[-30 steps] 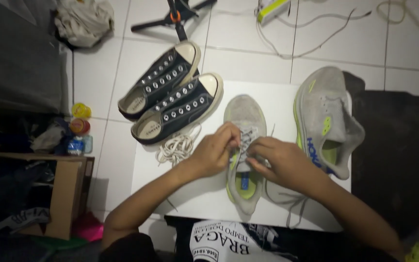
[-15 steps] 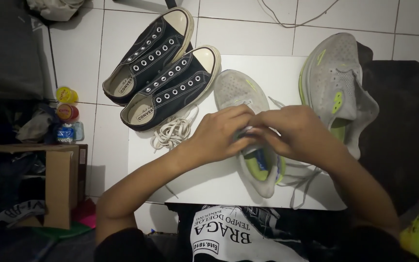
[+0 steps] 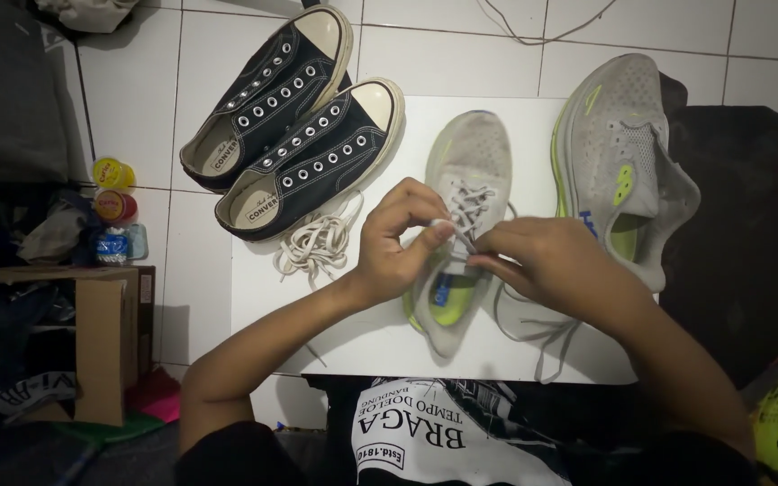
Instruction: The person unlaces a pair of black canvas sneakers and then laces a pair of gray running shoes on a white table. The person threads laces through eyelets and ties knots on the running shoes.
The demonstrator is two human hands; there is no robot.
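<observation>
Head view: my left hand [image 3: 398, 238] and right hand [image 3: 547, 261] both pinch the grey lace [image 3: 468, 211] over the grey running shoe [image 3: 461, 225] mid-board. Its mate [image 3: 619, 162] lies right; two black sneakers [image 3: 294, 135] far left.

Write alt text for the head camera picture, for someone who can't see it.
Seen from above, a person's left hand and right hand pinch a grey lace over a grey running shoe on a white board. Its mate lies on the right; two black canvas sneakers and loose white laces lie on the left.
</observation>
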